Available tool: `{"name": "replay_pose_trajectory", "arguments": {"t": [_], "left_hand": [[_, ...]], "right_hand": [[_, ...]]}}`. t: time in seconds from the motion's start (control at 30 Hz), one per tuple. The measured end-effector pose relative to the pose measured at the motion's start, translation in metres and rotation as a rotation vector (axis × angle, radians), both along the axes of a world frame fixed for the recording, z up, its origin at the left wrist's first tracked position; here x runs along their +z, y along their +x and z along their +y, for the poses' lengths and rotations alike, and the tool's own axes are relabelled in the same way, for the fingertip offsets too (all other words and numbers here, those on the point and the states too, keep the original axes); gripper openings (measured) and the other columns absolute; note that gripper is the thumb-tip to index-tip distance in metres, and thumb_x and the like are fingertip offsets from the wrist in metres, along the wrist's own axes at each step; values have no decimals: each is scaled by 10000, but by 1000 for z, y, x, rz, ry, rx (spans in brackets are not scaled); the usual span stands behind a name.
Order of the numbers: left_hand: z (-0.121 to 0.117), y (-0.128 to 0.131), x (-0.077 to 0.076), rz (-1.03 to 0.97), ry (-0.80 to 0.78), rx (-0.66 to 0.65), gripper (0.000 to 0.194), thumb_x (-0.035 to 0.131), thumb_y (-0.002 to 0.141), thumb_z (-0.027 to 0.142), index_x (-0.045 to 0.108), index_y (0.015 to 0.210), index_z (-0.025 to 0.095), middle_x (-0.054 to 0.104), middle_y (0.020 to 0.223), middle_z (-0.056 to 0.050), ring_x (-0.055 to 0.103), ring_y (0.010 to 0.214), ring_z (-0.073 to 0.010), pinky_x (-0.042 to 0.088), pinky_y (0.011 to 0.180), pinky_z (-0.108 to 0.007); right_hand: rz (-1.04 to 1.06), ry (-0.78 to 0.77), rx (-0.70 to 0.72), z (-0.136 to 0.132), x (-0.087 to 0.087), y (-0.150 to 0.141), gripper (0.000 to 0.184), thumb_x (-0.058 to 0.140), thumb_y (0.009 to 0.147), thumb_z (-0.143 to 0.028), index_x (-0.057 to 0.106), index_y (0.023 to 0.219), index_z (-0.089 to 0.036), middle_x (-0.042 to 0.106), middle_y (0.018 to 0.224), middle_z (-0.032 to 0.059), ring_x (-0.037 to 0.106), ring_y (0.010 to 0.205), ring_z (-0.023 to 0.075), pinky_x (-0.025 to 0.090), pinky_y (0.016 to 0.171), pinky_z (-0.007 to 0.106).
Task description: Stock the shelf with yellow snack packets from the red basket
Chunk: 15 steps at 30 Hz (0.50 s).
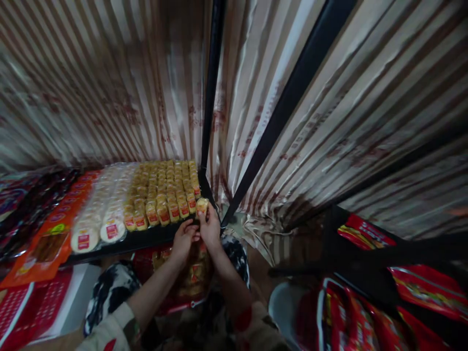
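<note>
My right hand (211,225) pinches a small round yellow snack pack (202,205) at the front right corner of a black shelf (146,239). Beside it my left hand (185,238) is curled, its fingertips touching the right hand just below that pack; whether it holds anything is hidden. Rows of the same yellow snack packs (164,187) fill the shelf behind. A bag with more yellow packs (193,278) lies in my lap under my forearms.
Left of the yellow rows lie round white packs (98,214), orange flat packets (54,229) and dark packets (22,204). Black shelf posts (210,97) rise by my hands. Striped curtain hangs behind. Red packets (420,287) sit on a rack at right. A red crate (22,302) stands lower left.
</note>
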<state>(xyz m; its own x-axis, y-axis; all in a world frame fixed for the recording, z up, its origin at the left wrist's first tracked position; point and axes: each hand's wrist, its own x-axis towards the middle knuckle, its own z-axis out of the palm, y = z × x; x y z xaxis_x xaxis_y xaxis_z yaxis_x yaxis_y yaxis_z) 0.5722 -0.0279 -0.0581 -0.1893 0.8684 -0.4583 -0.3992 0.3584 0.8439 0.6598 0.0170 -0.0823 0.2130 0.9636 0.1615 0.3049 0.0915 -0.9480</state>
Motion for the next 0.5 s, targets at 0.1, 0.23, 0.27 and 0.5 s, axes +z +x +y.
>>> {"name": "replay_pose_trajectory", "arguments": {"t": [0.1,0.23,0.27,0.5], "left_hand": [[10,4,1,-26,37,-14,265,553,781,144,614,1038,148,648,1115,-103,653,760,-120,533,667,-239],[24,9,-3,-57,67,-32,293,547,790,193,634,1068,167,601,1221,-103,612,1028,-182,521,785,-259],[27,10,-5,-59,76,-30,301,541,795,200,633,1079,168,598,1225,-102,592,1073,-192,518,805,-265],[39,7,-19,-47,62,-27,306,551,791,225,643,1080,191,537,1320,-79,512,1199,-235,528,816,-282]], "right_hand": [[-151,14,-63,24,7,3,476,450,843,-255,467,1310,-168,564,1225,127,496,1164,241,385,985,390],[-190,-6,-83,48,2,4,486,425,831,-184,457,1315,-146,545,1258,136,460,1203,244,358,1010,396],[-190,-10,-76,52,-1,4,488,428,825,-174,464,1311,-146,547,1255,135,459,1203,246,357,1011,396],[-163,-14,19,77,-19,0,504,423,801,-128,485,1298,-182,606,1168,88,521,1115,217,377,997,369]]}}
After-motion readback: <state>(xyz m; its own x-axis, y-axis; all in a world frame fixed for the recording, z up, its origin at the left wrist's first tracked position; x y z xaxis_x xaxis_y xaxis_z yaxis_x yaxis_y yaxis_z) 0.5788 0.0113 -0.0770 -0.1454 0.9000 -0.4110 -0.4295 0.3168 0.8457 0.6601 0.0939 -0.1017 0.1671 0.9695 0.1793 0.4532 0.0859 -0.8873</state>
